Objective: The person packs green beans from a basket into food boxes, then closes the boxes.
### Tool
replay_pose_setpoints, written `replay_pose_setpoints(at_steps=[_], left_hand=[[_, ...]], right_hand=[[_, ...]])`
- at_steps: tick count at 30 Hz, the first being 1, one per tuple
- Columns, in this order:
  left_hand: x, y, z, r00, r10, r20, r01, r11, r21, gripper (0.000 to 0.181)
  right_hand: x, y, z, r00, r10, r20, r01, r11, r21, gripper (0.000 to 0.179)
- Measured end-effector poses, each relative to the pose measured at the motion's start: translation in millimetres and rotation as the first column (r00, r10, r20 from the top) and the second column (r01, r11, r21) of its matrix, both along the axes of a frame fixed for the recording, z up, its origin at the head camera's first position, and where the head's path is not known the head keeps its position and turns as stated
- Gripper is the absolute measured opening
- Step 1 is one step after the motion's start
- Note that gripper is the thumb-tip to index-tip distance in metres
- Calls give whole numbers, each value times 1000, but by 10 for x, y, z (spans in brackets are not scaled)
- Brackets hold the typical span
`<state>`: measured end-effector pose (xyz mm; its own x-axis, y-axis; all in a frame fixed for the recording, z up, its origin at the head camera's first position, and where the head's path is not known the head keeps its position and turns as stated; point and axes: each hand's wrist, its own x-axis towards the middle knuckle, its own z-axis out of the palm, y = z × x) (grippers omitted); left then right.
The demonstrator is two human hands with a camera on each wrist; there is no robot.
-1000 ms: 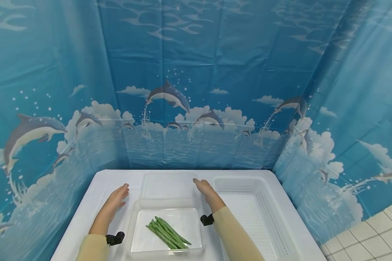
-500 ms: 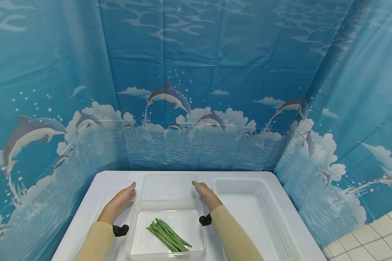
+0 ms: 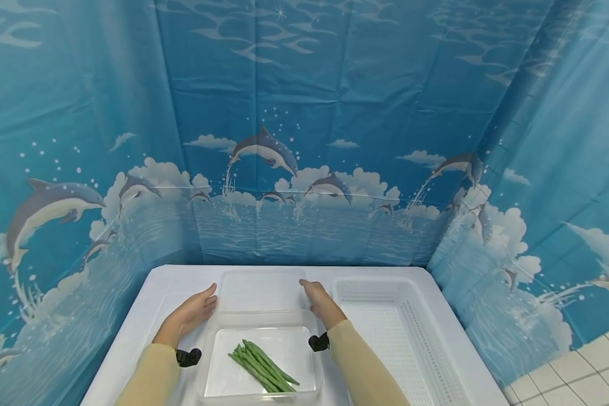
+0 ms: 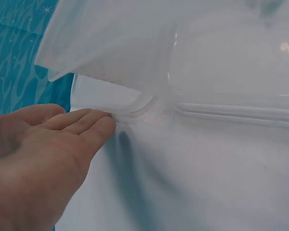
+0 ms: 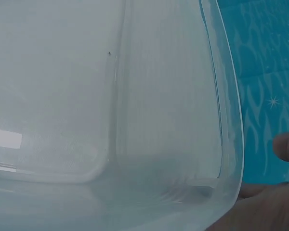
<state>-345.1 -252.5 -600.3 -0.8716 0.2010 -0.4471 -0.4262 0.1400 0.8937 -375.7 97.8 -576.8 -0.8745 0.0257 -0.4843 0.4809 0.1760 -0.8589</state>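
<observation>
A clear plastic container (image 3: 264, 318) stands at the front of the white table, with several green beans (image 3: 263, 366) lying in it. Behind it a flat translucent lid (image 3: 261, 288) lies on the table. My left hand (image 3: 192, 313) is at the lid's left edge; in the left wrist view its straight fingers (image 4: 86, 124) reach the lid's corner, thumb raised. My right hand (image 3: 325, 303) is by the lid's right edge, thumb up. In the right wrist view the container's corner hides most of its fingers; whether they touch the lid cannot be seen.
A white perforated basket (image 3: 385, 338) stands on the table (image 3: 167, 282) to the right, close beside my right forearm. A blue dolphin-print curtain (image 3: 304, 113) surrounds the table at the back and sides. White tiles (image 3: 583, 372) show at the lower right.
My left hand has moved to the right, up to the lid's left edge. My right hand has stayed almost in place. The beans and container look unmoved.
</observation>
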Motion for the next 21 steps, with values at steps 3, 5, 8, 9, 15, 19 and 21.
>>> replay_pose_setpoints(at_steps=[3,5,8,9,15,19,21], left_hand=[[9,-15,21,1000,9,-11,-10,1000,-5,110],[18,-24,53,1000,18,-18,-18,1000,4,113],[30,-33,141,999,16,-41,-16,1000,12,111],[35,-34,179,999,14,-52,-13,1000,13,109],[98,-38,448,988,20,-153,-22,1000,-13,96],[193,-27,624,975,68,-210,-79,996,-42,86],[241,-12,700,970,83,-229,-101,992,-70,83]], right_hand=[[0,22,30,1000,-31,-3,30,998,-49,78],[2,35,66,999,-36,-21,35,998,-58,77],[5,50,165,998,-36,-57,33,998,-53,75],[8,55,207,997,-31,-73,28,999,-45,74],[61,122,469,985,-11,-170,6,1000,-31,68],[138,189,584,968,-11,-251,9,1000,-8,62],[175,213,618,955,-12,-297,17,1000,16,57]])
